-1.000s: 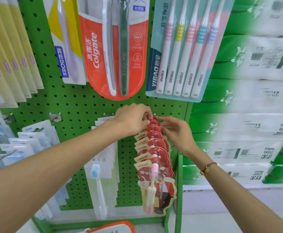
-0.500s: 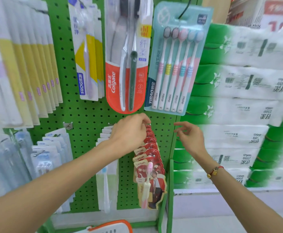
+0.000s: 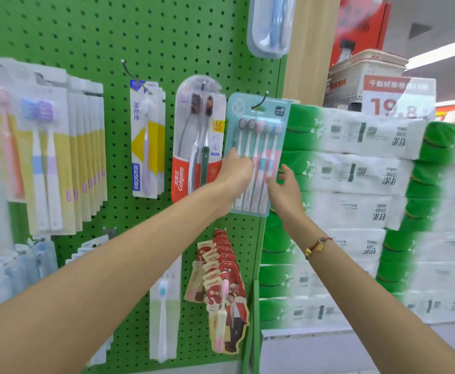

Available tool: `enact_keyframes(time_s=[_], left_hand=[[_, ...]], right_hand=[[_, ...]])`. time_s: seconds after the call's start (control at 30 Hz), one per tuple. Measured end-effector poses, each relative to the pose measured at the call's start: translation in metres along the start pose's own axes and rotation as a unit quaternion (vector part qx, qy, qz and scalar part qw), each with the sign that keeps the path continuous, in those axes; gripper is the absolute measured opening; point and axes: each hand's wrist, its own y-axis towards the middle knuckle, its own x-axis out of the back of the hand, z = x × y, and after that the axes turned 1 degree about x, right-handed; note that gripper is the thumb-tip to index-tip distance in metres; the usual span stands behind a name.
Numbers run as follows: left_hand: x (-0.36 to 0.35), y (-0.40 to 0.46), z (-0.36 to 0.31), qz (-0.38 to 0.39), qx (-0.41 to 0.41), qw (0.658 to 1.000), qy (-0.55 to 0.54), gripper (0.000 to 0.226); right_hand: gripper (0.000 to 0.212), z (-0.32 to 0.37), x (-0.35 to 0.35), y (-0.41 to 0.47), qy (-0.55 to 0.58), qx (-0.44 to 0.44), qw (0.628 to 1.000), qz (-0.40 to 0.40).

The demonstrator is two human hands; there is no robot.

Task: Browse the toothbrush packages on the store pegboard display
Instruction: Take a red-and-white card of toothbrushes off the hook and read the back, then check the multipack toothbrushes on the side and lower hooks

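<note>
A teal five-brush toothbrush package (image 3: 258,114) hangs from a hook on the green pegboard (image 3: 113,36), at its right edge. My left hand (image 3: 235,170) grips the package's left side, covering the lower handles of the brushes. My right hand (image 3: 284,186) touches the package's lower right edge with its fingers, thumb spread upward. A red Colgate two-brush pack (image 3: 194,168) hangs just left of it, and a blue-and-yellow Frog pack (image 3: 145,141) further left. A row of red Canban packs (image 3: 221,265) hangs below my arms.
Yellow-backed brush packs (image 3: 86,157) fill the left of the board, and a clear blue pack (image 3: 269,22) hangs at the top. Stacked green and white tissue packs (image 3: 356,171) stand right of the board, with a white basket (image 3: 361,74) and a price sign (image 3: 393,98) on top.
Both hands left the red Canban packs and rose to the teal five-brush package. My view tilted upward with them.
</note>
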Motion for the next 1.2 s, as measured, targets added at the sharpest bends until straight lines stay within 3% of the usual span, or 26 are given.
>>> enact_keyframes(time_s=[0.13,0.37,0.6,0.83,1.03,1.2], left_hand=[[-0.006,0.008,0.004,-0.016,0.051,0.998,0.033,0.069],[-0.009,0.016,0.009,-0.027,0.087,0.996,0.001,0.075],[-0.01,0.006,0.02,0.013,0.075,0.996,-0.042,0.071],[-0.02,-0.012,0.021,0.025,0.027,0.993,-0.113,0.069],[-0.019,-0.027,0.014,0.01,-0.047,0.996,-0.074,0.067],[-0.011,-0.056,0.021,-0.022,-0.117,0.993,-0.024,0.034]], right_hand=[[0.053,0.01,-0.012,0.008,0.012,-0.035,0.999,0.011],[0.034,0.007,-0.007,0.02,0.069,-0.011,0.991,-0.115],[0.012,0.014,-0.004,0.016,0.19,0.001,0.977,-0.092],[0.011,0.023,0.015,0.008,0.226,0.022,0.968,-0.106],[0.01,0.046,0.03,-0.002,0.219,0.05,0.969,-0.107],[0.008,0.043,0.039,-0.034,0.238,0.044,0.961,-0.136]])
